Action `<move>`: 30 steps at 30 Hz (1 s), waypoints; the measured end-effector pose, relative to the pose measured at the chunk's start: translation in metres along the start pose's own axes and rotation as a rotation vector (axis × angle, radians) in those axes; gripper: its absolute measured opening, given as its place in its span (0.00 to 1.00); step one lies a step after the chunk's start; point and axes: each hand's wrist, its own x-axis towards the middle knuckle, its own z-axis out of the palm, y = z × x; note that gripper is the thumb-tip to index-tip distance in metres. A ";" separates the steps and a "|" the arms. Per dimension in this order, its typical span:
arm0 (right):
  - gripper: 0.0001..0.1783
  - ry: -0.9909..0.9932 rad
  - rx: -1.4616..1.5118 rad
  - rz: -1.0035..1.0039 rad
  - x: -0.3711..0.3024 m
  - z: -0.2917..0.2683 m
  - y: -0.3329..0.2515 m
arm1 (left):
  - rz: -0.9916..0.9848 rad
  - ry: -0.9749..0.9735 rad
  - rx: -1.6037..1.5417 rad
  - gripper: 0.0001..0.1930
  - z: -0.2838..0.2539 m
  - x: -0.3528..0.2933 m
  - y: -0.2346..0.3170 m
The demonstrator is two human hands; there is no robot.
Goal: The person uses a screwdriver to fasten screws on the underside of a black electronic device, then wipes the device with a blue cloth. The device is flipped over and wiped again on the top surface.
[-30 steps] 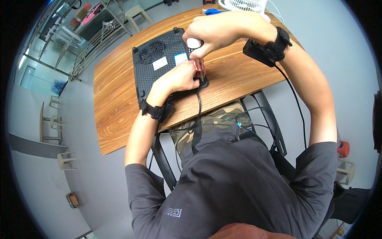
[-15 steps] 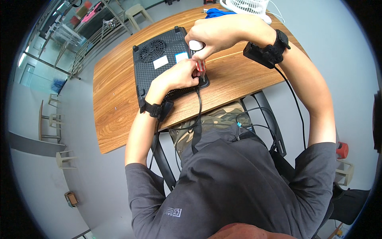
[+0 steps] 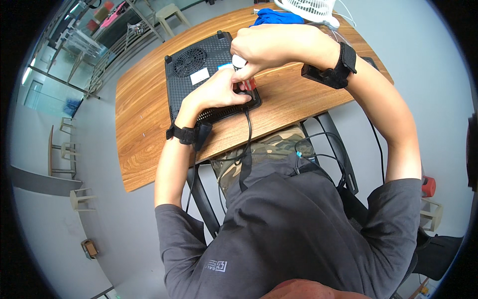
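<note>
A black induction cooker (image 3: 183,85) lies on the table with its vented underside facing up. Its round fan grille is at the far left and a white label sits near the middle. My right hand (image 3: 254,47) is closed round the handle of a screwdriver (image 3: 249,83) in red and white, held upright over the cooker's near right corner. Lower down, my left hand (image 3: 219,89) rests on that corner, fingers curled at the screwdriver and thumb stretched along the casing. The screwdriver's tip is hidden by my left hand.
The wooden table (image 3: 144,114) carries a blue cloth (image 3: 275,17) and a white fan-like basket (image 3: 311,9) at the far right. A black cord (image 3: 249,130) runs from the cooker over the near edge. Both wrists wear black strapped devices with cables.
My left thumb has spread away from the curled fingers. My right hand and the screwdriver have shifted slightly left and down, and the cooker has moved a little.
</note>
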 end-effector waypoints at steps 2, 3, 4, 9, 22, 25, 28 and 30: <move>0.35 -0.003 -0.022 0.076 0.001 -0.001 -0.007 | -0.003 0.030 -0.079 0.18 -0.001 0.000 0.005; 0.34 0.005 -0.037 0.110 0.000 -0.004 -0.012 | -0.015 0.066 -0.091 0.19 0.000 0.000 0.005; 0.33 0.015 -0.055 0.146 -0.001 -0.007 -0.015 | -0.023 0.101 -0.101 0.19 0.000 0.001 0.006; 0.20 0.155 -0.047 -0.076 -0.006 -0.001 -0.004 | -0.328 0.124 0.204 0.24 -0.006 0.001 0.020; 0.23 0.022 -0.246 0.084 -0.005 -0.011 -0.011 | -0.158 0.210 -0.122 0.14 -0.002 0.007 0.004; 0.22 0.205 -0.140 -0.055 -0.010 0.006 -0.003 | -0.310 0.179 0.095 0.15 -0.009 0.003 0.022; 0.20 0.254 -0.045 -0.113 -0.011 0.010 0.002 | -0.205 0.157 -0.003 0.14 -0.009 0.003 0.005; 0.19 0.181 -0.042 -0.070 -0.003 0.008 -0.003 | -0.158 0.112 -0.023 0.13 -0.011 0.000 -0.001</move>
